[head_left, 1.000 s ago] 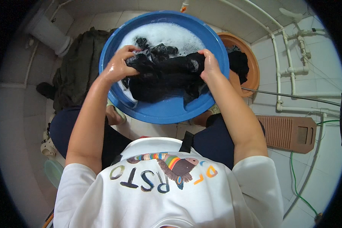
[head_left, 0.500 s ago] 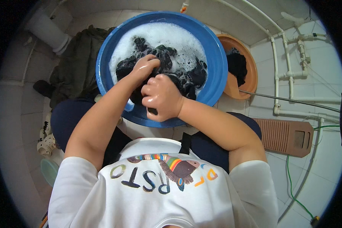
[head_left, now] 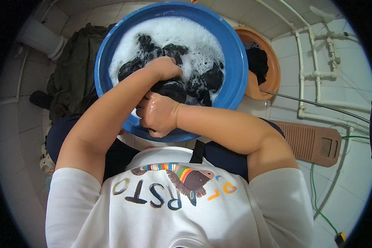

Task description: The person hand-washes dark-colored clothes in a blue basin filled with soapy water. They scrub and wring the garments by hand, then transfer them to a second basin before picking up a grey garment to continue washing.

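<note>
1 left hand (head_left: 165, 68), 1 right hand (head_left: 158, 115) on black cloth (head_left: 172, 91) | 1 basin (head_left: 236, 78)

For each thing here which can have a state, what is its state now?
Black cloth: wet, bunched
Left hand: at black cloth, fingertips hidden
Right hand: fist, closed on black cloth
Blue basin: upright, holding suds
Orange basin: upright, dark cloth inside
Washboard: ridged side up
Olive cloth: rumpled

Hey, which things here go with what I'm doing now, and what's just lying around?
In use: the black cloth, with your right hand closed on it and your left hand against it; the blue tub; the suds.
Apparently just lying about: the brown washboard, the pale clog, the dark green cloth.
</note>
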`<state>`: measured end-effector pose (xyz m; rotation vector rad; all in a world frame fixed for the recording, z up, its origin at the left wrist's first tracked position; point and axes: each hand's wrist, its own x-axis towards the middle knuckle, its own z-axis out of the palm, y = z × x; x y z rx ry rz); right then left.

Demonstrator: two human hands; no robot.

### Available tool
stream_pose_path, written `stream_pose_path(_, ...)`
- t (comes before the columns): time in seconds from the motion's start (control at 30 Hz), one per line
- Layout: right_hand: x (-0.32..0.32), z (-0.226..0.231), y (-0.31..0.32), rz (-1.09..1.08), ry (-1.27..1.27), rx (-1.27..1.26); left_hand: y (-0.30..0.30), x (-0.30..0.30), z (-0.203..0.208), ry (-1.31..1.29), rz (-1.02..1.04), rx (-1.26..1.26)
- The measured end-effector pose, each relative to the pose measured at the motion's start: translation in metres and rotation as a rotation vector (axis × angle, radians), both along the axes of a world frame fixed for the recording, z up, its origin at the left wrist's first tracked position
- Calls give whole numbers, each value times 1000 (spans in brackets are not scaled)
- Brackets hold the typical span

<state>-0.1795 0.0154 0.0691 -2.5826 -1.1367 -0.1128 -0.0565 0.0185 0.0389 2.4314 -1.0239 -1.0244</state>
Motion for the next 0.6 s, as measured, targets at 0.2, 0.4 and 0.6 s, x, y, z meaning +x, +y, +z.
stream_pose_path(0.2, -7, 8, -1, -113, -24, 52, 20, 4, -1, 102, 70, -244)
stream_pose_path(0.4, -16, 42, -44, -379, 183, 896, 70, -11, 31, -250, -126, -454)
stream_pose_path(0.6, 3, -46, -182, -1435, 206, 268, 78, -75, 90, -341, -274, -353)
